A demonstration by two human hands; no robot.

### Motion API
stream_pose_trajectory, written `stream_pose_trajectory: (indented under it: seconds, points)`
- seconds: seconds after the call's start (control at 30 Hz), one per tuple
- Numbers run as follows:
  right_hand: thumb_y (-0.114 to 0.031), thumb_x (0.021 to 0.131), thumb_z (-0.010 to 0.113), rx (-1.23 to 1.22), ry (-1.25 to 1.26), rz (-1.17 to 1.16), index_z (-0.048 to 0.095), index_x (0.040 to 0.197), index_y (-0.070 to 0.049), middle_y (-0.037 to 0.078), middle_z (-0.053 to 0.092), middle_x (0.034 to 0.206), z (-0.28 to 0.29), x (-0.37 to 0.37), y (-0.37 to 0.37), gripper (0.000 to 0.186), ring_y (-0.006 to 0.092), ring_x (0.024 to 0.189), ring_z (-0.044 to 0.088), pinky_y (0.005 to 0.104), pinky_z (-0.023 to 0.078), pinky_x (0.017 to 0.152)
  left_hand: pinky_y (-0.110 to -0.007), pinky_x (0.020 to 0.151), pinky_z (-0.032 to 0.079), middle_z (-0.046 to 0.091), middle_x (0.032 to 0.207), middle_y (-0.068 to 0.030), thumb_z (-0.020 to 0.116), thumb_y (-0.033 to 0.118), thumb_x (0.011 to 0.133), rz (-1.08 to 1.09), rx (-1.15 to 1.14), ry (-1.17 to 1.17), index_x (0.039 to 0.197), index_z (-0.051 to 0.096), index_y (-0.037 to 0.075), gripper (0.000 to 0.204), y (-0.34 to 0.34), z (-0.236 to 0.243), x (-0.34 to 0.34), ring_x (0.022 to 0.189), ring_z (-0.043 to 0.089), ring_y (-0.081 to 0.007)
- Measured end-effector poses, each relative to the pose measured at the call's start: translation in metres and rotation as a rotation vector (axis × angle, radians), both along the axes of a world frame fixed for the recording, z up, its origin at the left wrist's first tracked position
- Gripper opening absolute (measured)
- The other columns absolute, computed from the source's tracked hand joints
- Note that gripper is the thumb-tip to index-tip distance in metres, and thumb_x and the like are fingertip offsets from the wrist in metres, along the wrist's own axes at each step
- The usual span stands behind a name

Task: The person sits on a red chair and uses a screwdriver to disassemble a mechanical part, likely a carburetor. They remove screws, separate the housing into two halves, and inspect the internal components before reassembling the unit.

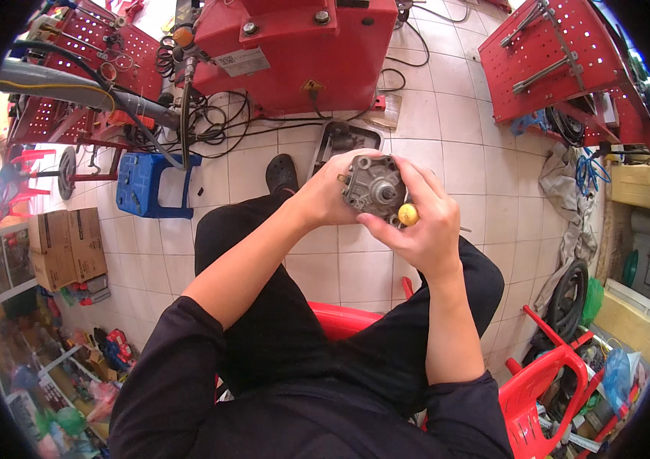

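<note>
Between my two hands, above my lap, is a grey cast-metal housing (pixel 371 186) with a short round shaft at its centre and bolt holes at its corners. My left hand (pixel 326 193) is closed round its left side, fingers mostly hidden behind it. On the other side my right hand (pixel 436 229) grips the housing with fingers along the top edge and thumb below. That hand also holds a yellow-handled tool (pixel 408 215), apparently a screwdriver; its round handle end faces up and a thin rod shows beyond the hand.
A grey tray (pixel 346 138) with dark metal parts lies on the tiled floor ahead, near a big red machine (pixel 294 57) and black cables. A blue stool (pixel 153 183) and cardboard boxes (pixel 68 246) stand left. At lower right are a red chair (pixel 543 398) and a tyre (pixel 567 298).
</note>
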State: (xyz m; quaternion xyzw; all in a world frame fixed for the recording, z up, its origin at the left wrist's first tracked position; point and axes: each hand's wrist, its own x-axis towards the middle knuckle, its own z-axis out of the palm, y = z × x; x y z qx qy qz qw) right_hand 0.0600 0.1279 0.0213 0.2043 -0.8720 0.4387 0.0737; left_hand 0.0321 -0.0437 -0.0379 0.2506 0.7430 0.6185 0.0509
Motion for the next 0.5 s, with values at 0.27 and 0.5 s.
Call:
stream_pose_trajectory:
  seconds: [0.27,0.5]
  points:
    - [-0.033,0.062,0.080,0.020,0.040,-0.001,0.056,0.114,0.005,0.019,0.062,0.103,-0.008,-0.008,-0.002,0.068,0.0300,0.084,0.065,0.0336,0.053,0.071,-0.035,0.083,0.048,0.061,0.101,-0.0121,0.081,0.010,0.051,0.029,-0.109,0.033,0.106,0.055,0.002,0.061,-0.002,0.001,-0.003,0.093,0.060,-0.0284]
    - [-0.035,0.064,0.078,-0.004,-0.048,0.048,0.056,0.114,0.004,0.018,0.062,0.105,-0.009,-0.005,0.003,0.068,0.0305,0.086,0.064,0.0336,0.052,0.073,-0.035,0.082,0.048,0.062,0.100,-0.0110,0.081,0.011,0.053,0.024,-0.141,-0.037,0.103,0.057,0.004,0.056,-0.002,0.006,0.005,0.091,0.060,-0.0279]
